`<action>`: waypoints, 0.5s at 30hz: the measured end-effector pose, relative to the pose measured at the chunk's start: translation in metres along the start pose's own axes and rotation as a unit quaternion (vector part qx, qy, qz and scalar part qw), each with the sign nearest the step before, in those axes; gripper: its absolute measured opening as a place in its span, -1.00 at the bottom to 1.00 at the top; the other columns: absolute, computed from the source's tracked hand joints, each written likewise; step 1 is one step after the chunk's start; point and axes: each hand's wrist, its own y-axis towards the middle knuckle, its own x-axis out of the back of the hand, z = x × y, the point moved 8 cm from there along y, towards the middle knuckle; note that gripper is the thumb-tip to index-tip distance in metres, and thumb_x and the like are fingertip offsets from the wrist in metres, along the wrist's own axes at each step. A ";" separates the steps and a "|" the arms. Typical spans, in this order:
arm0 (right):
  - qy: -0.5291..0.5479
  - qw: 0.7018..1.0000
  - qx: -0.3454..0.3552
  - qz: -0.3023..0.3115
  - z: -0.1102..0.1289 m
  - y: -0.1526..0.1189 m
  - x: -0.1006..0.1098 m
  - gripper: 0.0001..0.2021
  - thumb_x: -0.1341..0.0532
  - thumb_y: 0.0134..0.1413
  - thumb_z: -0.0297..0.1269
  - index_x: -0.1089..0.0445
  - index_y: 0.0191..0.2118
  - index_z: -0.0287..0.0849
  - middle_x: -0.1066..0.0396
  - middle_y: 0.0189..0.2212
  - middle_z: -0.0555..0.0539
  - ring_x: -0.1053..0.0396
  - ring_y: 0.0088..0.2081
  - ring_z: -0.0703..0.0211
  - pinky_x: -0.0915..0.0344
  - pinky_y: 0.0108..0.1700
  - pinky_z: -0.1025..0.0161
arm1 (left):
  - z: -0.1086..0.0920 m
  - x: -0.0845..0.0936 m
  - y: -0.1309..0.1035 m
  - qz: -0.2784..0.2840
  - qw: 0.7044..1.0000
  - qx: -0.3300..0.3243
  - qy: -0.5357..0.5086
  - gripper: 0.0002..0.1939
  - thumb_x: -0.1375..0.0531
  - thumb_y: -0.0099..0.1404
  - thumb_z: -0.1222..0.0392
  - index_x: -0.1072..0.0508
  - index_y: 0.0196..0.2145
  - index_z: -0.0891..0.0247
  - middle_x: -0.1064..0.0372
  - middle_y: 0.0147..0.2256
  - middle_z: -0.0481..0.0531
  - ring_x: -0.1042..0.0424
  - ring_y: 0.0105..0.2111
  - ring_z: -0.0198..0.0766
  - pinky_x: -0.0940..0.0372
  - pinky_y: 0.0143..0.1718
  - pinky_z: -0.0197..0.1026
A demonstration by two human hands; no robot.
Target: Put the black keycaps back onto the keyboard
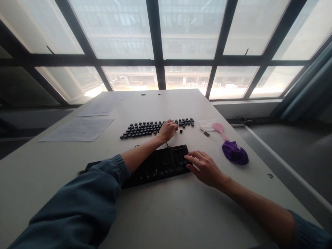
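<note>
The left hand (168, 131) is among the far keycaps (145, 129) (its grip I cannot tell), the right hand (206, 167) loosely spread at the near keyboard's (158, 163) right end.

Counter (166, 103) is free beyond the keycap rows (141, 130) and nearside of the keyboard (155, 164). Strip between them is tight: left hand (168, 131) and forearm cut across, loose keycap (181, 131) beside. Right edge: pink brush (218, 127), purple cloth (235, 153) obstruct.
</note>
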 end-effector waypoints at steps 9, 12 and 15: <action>0.027 1.000 -0.013 0.004 -0.003 -0.002 -0.007 -0.74 -0.17 0.34 -0.31 -0.39 0.10 -0.14 -0.45 -0.07 -0.20 -0.38 -0.09 -0.03 -0.40 -0.07 0.01 | -0.030 0.051 -0.073 -0.008 0.986 0.025 -0.163 -0.95 -0.33 0.21 0.22 -0.62 -0.33 0.17 -0.57 -0.32 -0.03 -0.44 -0.25 -0.18 -0.32 -0.12 -0.15; 0.042 0.999 -0.020 0.002 -0.002 -0.002 -0.010 -0.71 -0.18 0.34 -0.31 -0.37 0.13 -0.12 -0.44 -0.05 -0.20 -0.37 -0.06 -0.04 -0.42 -0.06 -0.02 | -0.053 0.056 -0.110 0.024 0.978 0.012 -0.206 -0.93 -0.33 0.19 0.28 -0.61 -0.34 0.19 -0.54 -0.37 -0.02 -0.45 -0.27 -0.20 -0.32 -0.17 -0.17; 0.048 0.999 -0.019 0.006 0.002 -0.003 -0.014 -0.66 -0.19 0.32 -0.31 -0.36 0.17 -0.11 -0.43 -0.02 -0.21 -0.35 -0.02 -0.07 -0.42 -0.01 -0.07 | -0.063 0.051 -0.133 0.039 0.972 0.020 -0.232 -0.92 -0.33 0.17 0.29 -0.61 -0.33 0.19 -0.54 -0.37 -0.01 -0.46 -0.27 -0.20 -0.33 -0.21 -0.18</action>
